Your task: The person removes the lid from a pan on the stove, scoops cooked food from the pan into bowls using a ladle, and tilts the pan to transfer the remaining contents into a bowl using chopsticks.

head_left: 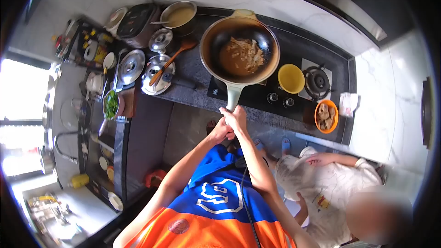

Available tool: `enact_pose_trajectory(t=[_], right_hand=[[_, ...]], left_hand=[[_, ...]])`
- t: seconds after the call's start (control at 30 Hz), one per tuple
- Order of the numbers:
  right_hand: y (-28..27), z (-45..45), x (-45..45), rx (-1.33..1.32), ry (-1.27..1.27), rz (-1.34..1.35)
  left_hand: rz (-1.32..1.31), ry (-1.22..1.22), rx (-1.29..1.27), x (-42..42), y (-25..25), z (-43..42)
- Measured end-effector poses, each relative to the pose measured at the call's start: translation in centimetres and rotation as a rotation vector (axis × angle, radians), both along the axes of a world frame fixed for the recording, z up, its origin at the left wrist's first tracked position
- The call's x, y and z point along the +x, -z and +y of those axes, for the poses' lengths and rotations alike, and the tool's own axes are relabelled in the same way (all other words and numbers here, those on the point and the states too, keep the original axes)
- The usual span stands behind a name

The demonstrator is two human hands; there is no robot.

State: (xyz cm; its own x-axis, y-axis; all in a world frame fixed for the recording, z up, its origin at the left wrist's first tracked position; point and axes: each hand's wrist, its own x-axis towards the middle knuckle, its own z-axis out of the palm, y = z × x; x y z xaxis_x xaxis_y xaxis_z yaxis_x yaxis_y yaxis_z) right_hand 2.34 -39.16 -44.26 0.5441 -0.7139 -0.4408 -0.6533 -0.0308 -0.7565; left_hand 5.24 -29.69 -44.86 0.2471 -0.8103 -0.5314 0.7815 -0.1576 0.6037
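Observation:
A deep wok [212,59] with a dark inside and a pale handle [234,95] is over the stove, its handle pointing toward me. Brown sauce with pieces of food [246,55] lies in it, mostly to the right of the middle. My right hand [236,118] is closed round the handle's near end. Just below and to the left, my left hand [222,130] is closed at the end of the same handle, against my right hand; its grip is partly hidden.
Right of the wok are a yellow bowl [291,78], a burner [317,81] and an orange bowl [317,124] of meat chunks. On the left, a wooden spatula [172,63] lies across a pot lid [151,82], near a pot [187,28]. Another person [317,188] stands at my right.

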Motion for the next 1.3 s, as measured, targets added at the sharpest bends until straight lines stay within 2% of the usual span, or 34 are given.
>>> enact_pose_trajectory(t=[0.13,0.2,0.33,0.43,0.5,0.6,0.97,1.17,1.3], right_hand=[[1.3,0.0,0.9,0.021,0.102,-0.096],[-0.7,-0.4,1.3,0.255,0.117,-0.064],[1.3,0.3,1.7,0.153,0.17,-0.106],[0.7,1.2,2.4,0.131,0.187,-0.059],[0.9,1.8,2.6,0.115,0.238,-0.08],[1.5,2.5,2.8,0.089,0.242,-0.182],[-1.7,0.3,0.3,0.347,0.316,-0.495],[-1.9,-1.0,-1.6,0.361,0.281,-0.473],[-0.8,-1.3,-2.3,0.322,0.22,-0.442]], left_hand=[[-0.172,-0.016,0.049,-0.2,-0.1,-0.3],[-0.192,-0.019,0.059,0.0,0.4,-0.2],[-0.273,-0.055,0.073,0.2,-1.4,-0.4],[-0.261,0.035,0.012,1.3,0.4,0.7],[-0.239,0.074,0.01,2.2,-0.2,1.1],[-0.389,0.115,0.021,2.8,-0.3,1.6],[-0.559,0.098,0.103,0.6,-2.5,-0.6],[-0.626,0.198,0.117,-1.0,-2.4,-1.4],[-0.566,0.112,0.085,-1.8,-1.3,-1.3]])
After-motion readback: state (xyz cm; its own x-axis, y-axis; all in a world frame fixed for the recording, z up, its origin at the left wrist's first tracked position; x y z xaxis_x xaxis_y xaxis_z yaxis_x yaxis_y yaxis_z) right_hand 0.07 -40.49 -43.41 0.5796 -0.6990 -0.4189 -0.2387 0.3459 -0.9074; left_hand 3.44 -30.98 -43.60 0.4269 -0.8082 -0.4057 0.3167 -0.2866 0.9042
